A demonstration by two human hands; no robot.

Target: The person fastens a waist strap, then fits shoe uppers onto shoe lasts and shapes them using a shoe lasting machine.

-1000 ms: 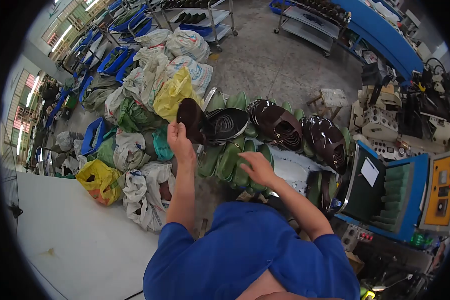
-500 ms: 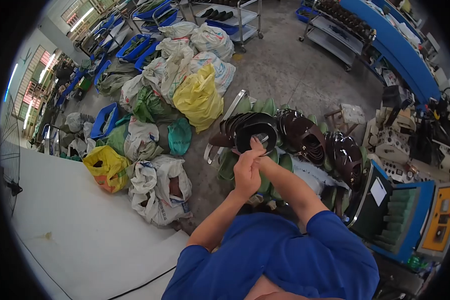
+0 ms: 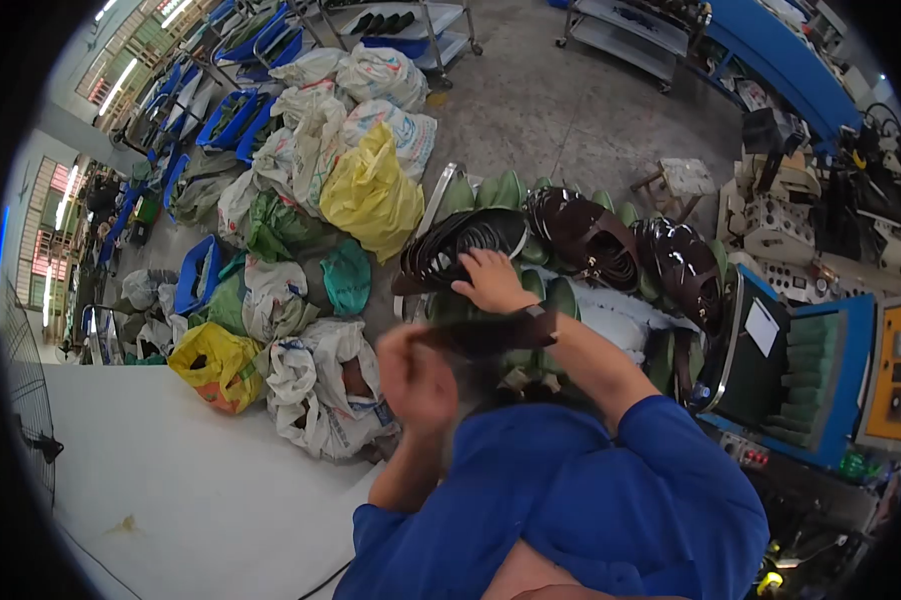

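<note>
Left hand (image 3: pixel 417 383) grips dark piece (image 3: pixel 486 335); right hand (image 3: pixel 493 280), loose, over stack (image 3: pixel 433 250); sack print (image 3: pixel 407 133) unreadable.

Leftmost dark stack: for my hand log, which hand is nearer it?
Right: the right hand is at the near edge of the dark stack; the left hand, holding a dark piece, is apart, lower in view.

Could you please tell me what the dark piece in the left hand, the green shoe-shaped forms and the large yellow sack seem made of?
Dark piece: perhaps leather or synthetic, faintly shiny; blur leaves it open. Green forms: probably hard plastic, by their smooth, slightly glossy surfaces. Yellow sack: likely thin plastic, from its shiny creases.
</note>
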